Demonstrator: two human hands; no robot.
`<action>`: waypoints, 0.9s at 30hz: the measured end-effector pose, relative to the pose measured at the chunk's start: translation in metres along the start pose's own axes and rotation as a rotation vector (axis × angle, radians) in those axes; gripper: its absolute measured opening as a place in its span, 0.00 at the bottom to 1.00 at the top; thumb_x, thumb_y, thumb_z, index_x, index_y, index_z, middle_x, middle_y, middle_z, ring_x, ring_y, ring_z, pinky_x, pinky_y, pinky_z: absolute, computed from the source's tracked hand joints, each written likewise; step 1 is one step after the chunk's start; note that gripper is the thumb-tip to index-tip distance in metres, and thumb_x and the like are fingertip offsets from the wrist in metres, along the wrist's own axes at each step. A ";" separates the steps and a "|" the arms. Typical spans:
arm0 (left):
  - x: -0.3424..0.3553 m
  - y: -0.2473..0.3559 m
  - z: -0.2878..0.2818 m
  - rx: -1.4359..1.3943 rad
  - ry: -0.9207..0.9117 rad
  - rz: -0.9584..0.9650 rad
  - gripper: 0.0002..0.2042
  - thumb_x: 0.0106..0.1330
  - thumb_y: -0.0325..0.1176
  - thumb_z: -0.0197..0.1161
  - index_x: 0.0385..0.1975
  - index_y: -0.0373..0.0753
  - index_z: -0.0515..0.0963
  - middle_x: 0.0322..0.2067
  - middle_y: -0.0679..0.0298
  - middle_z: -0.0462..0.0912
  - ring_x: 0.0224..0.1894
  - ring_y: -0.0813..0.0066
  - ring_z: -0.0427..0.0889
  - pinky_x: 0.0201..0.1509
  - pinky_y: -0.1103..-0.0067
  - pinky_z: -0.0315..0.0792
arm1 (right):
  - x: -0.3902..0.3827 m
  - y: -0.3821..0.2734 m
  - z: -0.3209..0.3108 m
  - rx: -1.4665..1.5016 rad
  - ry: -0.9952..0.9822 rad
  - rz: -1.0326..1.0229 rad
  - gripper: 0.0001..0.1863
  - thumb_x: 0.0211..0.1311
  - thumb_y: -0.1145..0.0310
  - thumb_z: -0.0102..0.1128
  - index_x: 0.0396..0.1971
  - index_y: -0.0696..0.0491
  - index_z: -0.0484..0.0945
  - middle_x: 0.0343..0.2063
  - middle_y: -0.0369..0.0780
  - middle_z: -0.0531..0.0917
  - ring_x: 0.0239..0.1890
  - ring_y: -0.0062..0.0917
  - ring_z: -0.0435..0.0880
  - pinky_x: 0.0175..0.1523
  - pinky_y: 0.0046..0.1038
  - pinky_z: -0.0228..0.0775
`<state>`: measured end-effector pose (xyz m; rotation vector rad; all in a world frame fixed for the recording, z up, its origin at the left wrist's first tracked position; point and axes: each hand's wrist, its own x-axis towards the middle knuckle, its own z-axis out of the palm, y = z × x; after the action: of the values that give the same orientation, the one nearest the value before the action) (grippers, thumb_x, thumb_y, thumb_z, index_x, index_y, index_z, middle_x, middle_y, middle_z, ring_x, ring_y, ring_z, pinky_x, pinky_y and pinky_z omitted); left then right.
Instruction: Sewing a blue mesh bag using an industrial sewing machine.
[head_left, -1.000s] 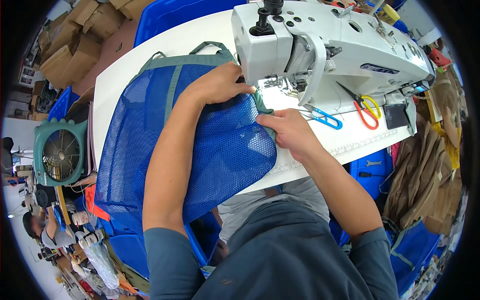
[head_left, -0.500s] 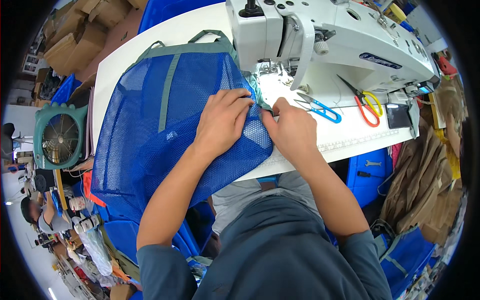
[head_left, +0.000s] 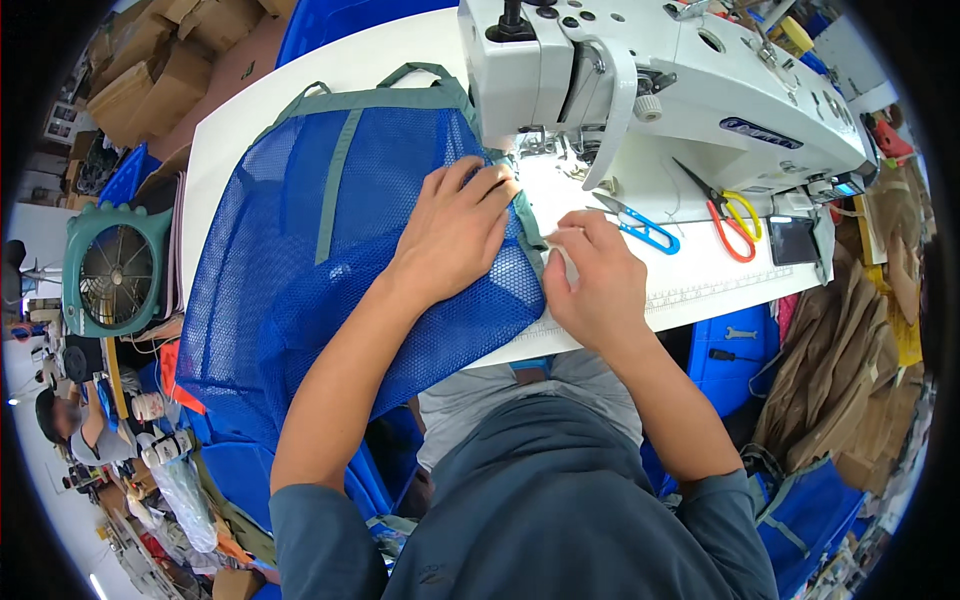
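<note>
A blue mesh bag (head_left: 290,200) with green binding and small loops at its top lies on the white table. My left hand (head_left: 455,230) rests on it from above, fingers extended over the mesh, their tips at the green-bound edge (head_left: 525,215). That edge runs up under the lit needle area of a white sewing machine (head_left: 545,85). My right hand (head_left: 600,280) is at the bag's right edge, thumb apart from the bent fingers. The index fingertip is beside the strip's lower end; whether it touches is hard to see.
Blue-handled thread snips (head_left: 650,232) and scissors with red and yellow handles (head_left: 735,225) lie right of my right hand, near a dark phone (head_left: 793,240). A ruler scale (head_left: 720,287) follows the table's front edge. A green fan (head_left: 115,270) stands left; another person (head_left: 90,430) is farther off.
My right hand has loosened its pinch on the strip and shifted slightly right and down, thumb now apart. My left hand has moved slightly right, its fingertips now over the green edge.
</note>
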<state>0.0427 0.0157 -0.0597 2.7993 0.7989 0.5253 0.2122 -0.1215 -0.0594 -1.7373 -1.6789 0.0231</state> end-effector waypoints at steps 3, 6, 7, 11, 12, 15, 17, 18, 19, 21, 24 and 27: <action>-0.003 -0.004 0.004 0.036 0.050 0.035 0.17 0.73 0.32 0.62 0.60 0.39 0.81 0.65 0.57 0.80 0.71 0.52 0.73 0.74 0.61 0.66 | 0.009 0.003 0.005 0.006 -0.018 -0.233 0.20 0.54 0.75 0.68 0.50 0.57 0.85 0.54 0.41 0.85 0.51 0.35 0.83 0.50 0.37 0.78; 0.002 -0.004 0.002 0.002 0.031 0.011 0.18 0.74 0.34 0.61 0.61 0.37 0.80 0.66 0.56 0.79 0.72 0.51 0.71 0.76 0.60 0.64 | -0.002 0.009 0.012 -0.132 -0.141 -0.261 0.26 0.54 0.73 0.68 0.56 0.59 0.84 0.60 0.40 0.84 0.55 0.34 0.79 0.56 0.38 0.72; 0.003 -0.004 0.000 -0.007 0.018 -0.005 0.19 0.74 0.35 0.61 0.61 0.35 0.80 0.66 0.55 0.79 0.73 0.51 0.70 0.77 0.59 0.63 | -0.004 0.008 0.013 -0.127 -0.147 -0.260 0.26 0.54 0.73 0.68 0.56 0.59 0.84 0.60 0.40 0.84 0.55 0.34 0.79 0.56 0.38 0.72; 0.010 -0.010 0.005 0.098 0.042 0.001 0.22 0.75 0.38 0.59 0.61 0.30 0.78 0.66 0.54 0.79 0.74 0.51 0.70 0.78 0.59 0.61 | 0.000 0.009 0.014 -0.178 -0.122 -0.240 0.24 0.56 0.72 0.67 0.56 0.57 0.85 0.59 0.37 0.84 0.54 0.32 0.79 0.54 0.36 0.70; 0.011 -0.015 0.006 0.085 0.005 0.016 0.21 0.75 0.38 0.58 0.61 0.31 0.78 0.66 0.54 0.79 0.74 0.51 0.70 0.78 0.59 0.61 | 0.002 0.010 0.015 -0.185 -0.111 -0.234 0.24 0.56 0.72 0.68 0.56 0.57 0.85 0.59 0.36 0.84 0.54 0.33 0.79 0.54 0.37 0.70; 0.023 -0.033 0.004 0.029 -0.052 0.015 0.20 0.76 0.38 0.57 0.60 0.31 0.80 0.65 0.53 0.80 0.74 0.52 0.69 0.78 0.59 0.61 | 0.010 0.016 0.017 -0.207 -0.103 -0.240 0.24 0.56 0.71 0.68 0.55 0.56 0.86 0.57 0.35 0.85 0.54 0.33 0.78 0.54 0.37 0.70; 0.033 -0.039 0.002 -0.016 -0.079 -0.002 0.19 0.75 0.37 0.57 0.58 0.32 0.81 0.65 0.53 0.80 0.75 0.53 0.69 0.78 0.59 0.61 | 0.013 0.017 0.020 -0.213 -0.106 -0.216 0.26 0.54 0.73 0.68 0.57 0.55 0.85 0.59 0.34 0.85 0.54 0.34 0.79 0.55 0.37 0.71; 0.039 -0.041 0.001 -0.051 -0.105 -0.028 0.18 0.76 0.37 0.57 0.57 0.33 0.82 0.64 0.53 0.80 0.74 0.54 0.69 0.78 0.59 0.61 | 0.014 0.017 0.021 -0.219 -0.110 -0.193 0.28 0.52 0.75 0.68 0.58 0.54 0.85 0.61 0.34 0.85 0.55 0.35 0.80 0.57 0.37 0.73; 0.045 -0.040 -0.002 -0.089 -0.135 -0.053 0.17 0.76 0.37 0.57 0.55 0.33 0.84 0.64 0.53 0.81 0.74 0.54 0.70 0.78 0.59 0.60 | 0.014 0.018 0.021 -0.219 -0.111 -0.191 0.28 0.52 0.75 0.68 0.58 0.54 0.85 0.61 0.34 0.85 0.55 0.35 0.80 0.57 0.37 0.73; 0.057 -0.043 -0.014 -0.264 -0.184 -0.151 0.16 0.76 0.36 0.58 0.53 0.33 0.84 0.63 0.52 0.81 0.72 0.53 0.72 0.77 0.59 0.63 | 0.013 0.019 0.020 -0.206 -0.101 -0.172 0.28 0.51 0.76 0.68 0.58 0.54 0.85 0.60 0.34 0.85 0.55 0.36 0.81 0.58 0.38 0.73; 0.064 -0.031 -0.019 -0.302 -0.233 -0.217 0.15 0.74 0.34 0.60 0.52 0.32 0.84 0.62 0.49 0.81 0.66 0.49 0.77 0.72 0.60 0.69 | 0.014 0.021 0.019 -0.189 -0.093 -0.170 0.25 0.54 0.74 0.70 0.56 0.54 0.86 0.59 0.34 0.86 0.55 0.36 0.81 0.58 0.39 0.73; 0.052 -0.040 -0.003 -0.130 -0.156 -0.130 0.15 0.73 0.32 0.62 0.54 0.31 0.82 0.62 0.47 0.80 0.63 0.47 0.79 0.69 0.61 0.72 | 0.022 0.020 0.026 0.000 -0.019 -0.108 0.22 0.59 0.66 0.72 0.54 0.56 0.86 0.48 0.38 0.87 0.52 0.35 0.81 0.53 0.39 0.72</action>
<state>0.0637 0.0771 -0.0527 2.6097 0.8720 0.3213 0.2207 -0.0880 -0.0791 -1.6489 -1.7839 -0.0097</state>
